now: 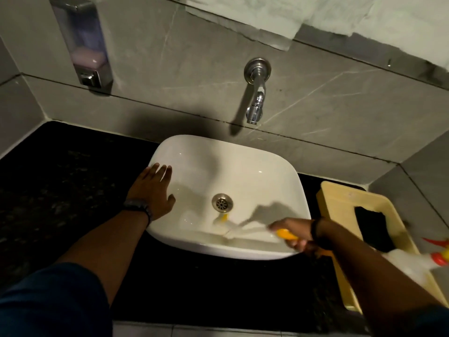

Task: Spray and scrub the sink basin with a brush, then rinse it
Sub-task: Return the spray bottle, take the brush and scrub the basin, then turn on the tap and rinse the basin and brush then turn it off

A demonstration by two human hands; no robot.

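A white countertop sink basin (pixel 243 164) sits on a black counter, with a metal drain (pixel 222 202) at its centre. My left hand (pixel 155 190) lies flat and spread on the basin's left rim. At the front right rim, my right hand (pixel 295 233) grips the yellow handle of a brush (pixel 233 228). The brush is motion-blurred, and its head lies inside the basin just below the drain. A chrome wall tap (pixel 256 103) hangs above the basin, and no water is visible from it.
A yellow plastic tray (pixel 340 198) stands on the counter at the right, holding a black sponge (pixel 371 227) and a white spray bottle with a red nozzle (pixel 437 256). A soap dispenser (pixel 83 42) is mounted on the grey tiled wall at upper left.
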